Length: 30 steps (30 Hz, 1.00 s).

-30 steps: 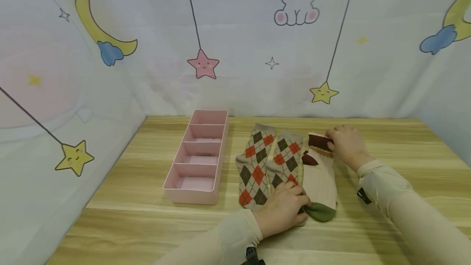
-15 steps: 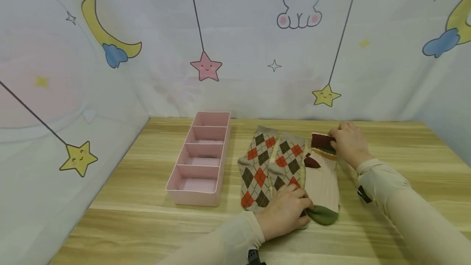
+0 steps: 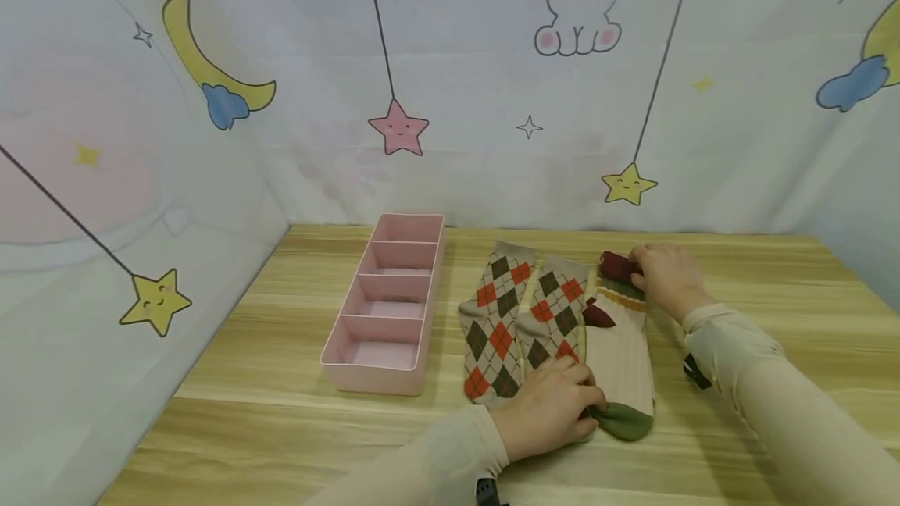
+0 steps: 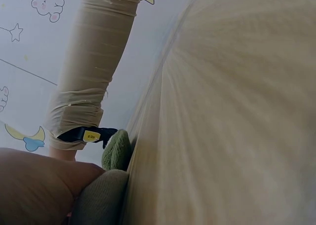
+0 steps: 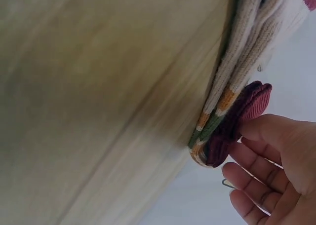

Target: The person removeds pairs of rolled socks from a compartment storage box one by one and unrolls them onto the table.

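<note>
A cream sock [image 3: 622, 365] with a green toe lies flat, a maroon leaf-like patch near its top. My right hand [image 3: 671, 279] pinches its maroon cuff [image 3: 616, 265] between thumb and fingers. In the right wrist view the cuff [image 5: 254, 106] is folded over into a thick bundle above the stacked layers of the sock. My left hand [image 3: 548, 408] rests on the lower end of the middle argyle sock [image 3: 555, 299], fingertips right at the cream sock's green toe. Another argyle sock [image 3: 495, 326] lies to its left. The left wrist view shows a grey toe [image 4: 101, 198] beside that hand.
A pink tray [image 3: 373, 379] with several compartments stands left of the socks on the wood-patterned table [image 3: 246, 412]. Behind it hangs a white cloth backdrop [image 3: 478, 61] printed with stars, moons and a bunny.
My right hand has turned the cream sock's cuff down into a thicker maroon fold, uncovering a green band. My left hand has stayed on the sock's lower end. The view has shifted slightly.
</note>
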Available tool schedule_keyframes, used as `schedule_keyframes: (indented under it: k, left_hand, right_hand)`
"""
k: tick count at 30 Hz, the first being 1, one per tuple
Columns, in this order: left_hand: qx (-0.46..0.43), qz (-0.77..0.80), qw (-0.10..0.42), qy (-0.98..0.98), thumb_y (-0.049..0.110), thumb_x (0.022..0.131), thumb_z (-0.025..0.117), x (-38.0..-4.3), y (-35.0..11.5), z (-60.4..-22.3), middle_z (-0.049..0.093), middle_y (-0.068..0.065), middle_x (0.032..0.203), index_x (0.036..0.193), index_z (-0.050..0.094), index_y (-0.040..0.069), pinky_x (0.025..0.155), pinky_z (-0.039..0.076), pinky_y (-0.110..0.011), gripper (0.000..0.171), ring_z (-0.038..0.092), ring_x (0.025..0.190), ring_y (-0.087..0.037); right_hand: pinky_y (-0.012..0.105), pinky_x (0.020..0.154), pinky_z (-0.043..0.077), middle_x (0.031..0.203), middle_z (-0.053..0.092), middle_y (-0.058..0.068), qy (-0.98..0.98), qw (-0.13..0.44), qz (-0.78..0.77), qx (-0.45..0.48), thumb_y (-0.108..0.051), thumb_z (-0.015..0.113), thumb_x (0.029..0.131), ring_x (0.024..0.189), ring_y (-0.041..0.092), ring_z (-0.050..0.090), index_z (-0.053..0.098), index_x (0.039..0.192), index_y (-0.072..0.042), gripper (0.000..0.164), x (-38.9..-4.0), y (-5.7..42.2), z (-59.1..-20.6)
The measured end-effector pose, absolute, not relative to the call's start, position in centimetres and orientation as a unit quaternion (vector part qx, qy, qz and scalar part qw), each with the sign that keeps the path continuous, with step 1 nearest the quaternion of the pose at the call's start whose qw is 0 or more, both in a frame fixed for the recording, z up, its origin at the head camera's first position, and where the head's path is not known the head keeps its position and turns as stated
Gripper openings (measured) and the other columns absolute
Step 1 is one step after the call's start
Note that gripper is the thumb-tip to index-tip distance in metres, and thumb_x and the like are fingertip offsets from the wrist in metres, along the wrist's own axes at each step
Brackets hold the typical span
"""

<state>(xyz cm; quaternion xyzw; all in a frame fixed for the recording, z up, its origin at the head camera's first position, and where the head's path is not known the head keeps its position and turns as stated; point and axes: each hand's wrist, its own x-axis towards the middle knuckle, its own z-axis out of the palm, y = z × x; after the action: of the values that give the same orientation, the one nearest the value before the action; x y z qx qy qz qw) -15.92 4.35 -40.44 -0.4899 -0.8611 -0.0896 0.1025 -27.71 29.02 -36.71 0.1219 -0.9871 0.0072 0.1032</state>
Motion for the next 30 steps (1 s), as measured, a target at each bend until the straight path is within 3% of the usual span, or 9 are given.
schedule_keyframes:
  k: [5, 13, 20, 30]
  left_hand:
    - [-0.499, -0.088, 0.107, -0.855, 0.034, 0.087, 0.068, -15.9, 4.3, -40.5, 0.063, 0.012, 0.098, 0.099, 0.072, 0.031, 0.08, 0.037, -0.015, 0.013, 0.052, 0.089, -0.002]
    - [-0.508, -0.081, 0.115, -0.85, 0.033, 0.088, 0.068, -16.0, 4.1, -40.5, 0.062, 0.013, 0.098, 0.098, 0.072, 0.032, 0.082, 0.038, -0.015, 0.011, 0.052, 0.09, -0.002]
    - [-0.516, -0.074, 0.124, -0.844, 0.033, 0.088, 0.067, -16.0, 4.1, -40.5, 0.062, 0.013, 0.098, 0.098, 0.072, 0.032, 0.082, 0.038, -0.015, 0.011, 0.053, 0.09, -0.002]
    - [-0.521, -0.074, 0.118, -0.842, 0.033, 0.089, 0.066, -16.0, 4.2, -40.6, 0.062, 0.013, 0.099, 0.099, 0.071, 0.031, 0.084, 0.039, -0.015, 0.012, 0.053, 0.093, -0.002]
  right_hand:
    - [0.054, 0.08, 0.048, 0.097, 0.067, 0.023, -0.988, 0.084, 0.016, 0.129, -0.013, 0.069, 0.086, 0.09, 0.042, 0.063, 0.065, 0.103, 0.005, 0.025, -27.7, 28.8, -36.9]
    - [0.056, 0.086, 0.047, 0.104, 0.064, 0.025, -0.989, 0.06, -0.012, 0.138, -0.014, 0.068, 0.085, 0.097, 0.044, 0.059, 0.064, 0.111, 0.005, 0.032, -27.8, 28.4, -37.0]
    - [0.056, 0.088, 0.046, 0.104, 0.063, 0.025, -0.987, 0.071, -0.022, 0.142, -0.01, 0.067, 0.085, 0.098, 0.043, 0.059, 0.064, 0.111, 0.006, 0.031, -28.1, 28.4, -37.3]
    - [0.055, 0.084, 0.046, 0.095, 0.062, 0.024, -0.983, 0.093, -0.032, 0.155, -0.009, 0.066, 0.084, 0.091, 0.042, 0.058, 0.063, 0.1, 0.009, 0.024, -28.7, 28.6, -37.6]
